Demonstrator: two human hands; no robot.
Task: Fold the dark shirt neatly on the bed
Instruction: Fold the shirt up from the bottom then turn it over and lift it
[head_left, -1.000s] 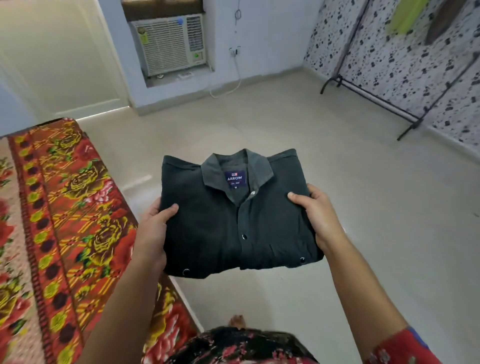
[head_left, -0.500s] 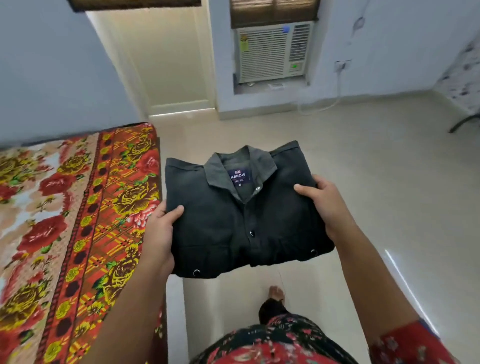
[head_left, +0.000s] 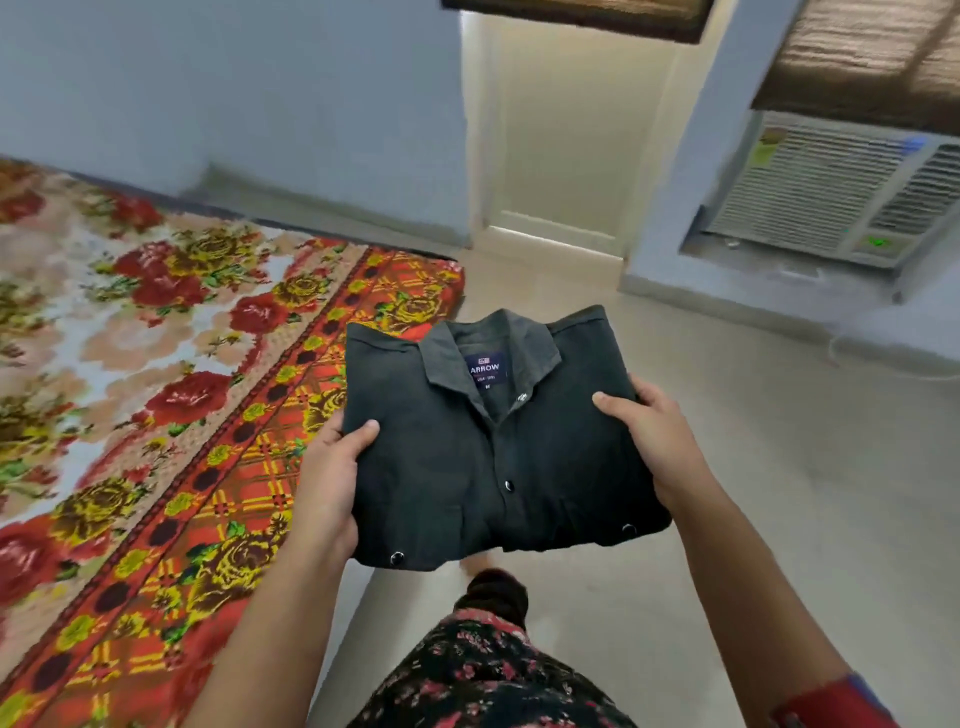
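Folded dark shirt (head_left: 498, 452) carried in the air just beside the bed (head_left: 171, 415), not yet set down.

Head view: the shirt is held collar-up as a flat packet, mostly above the floor (head_left: 779, 467), its left edge overlapping the bed's floral cover. The left hand (head_left: 332, 483) and right hand (head_left: 654, 441) are closed on its two side edges, thumbs seen on top; the fingers beneath are hidden. Support is judged to be only at the sides, so the lower hem could sag, the layers could slip open, or the packet could be creased if it is dropped rather than laid flat.
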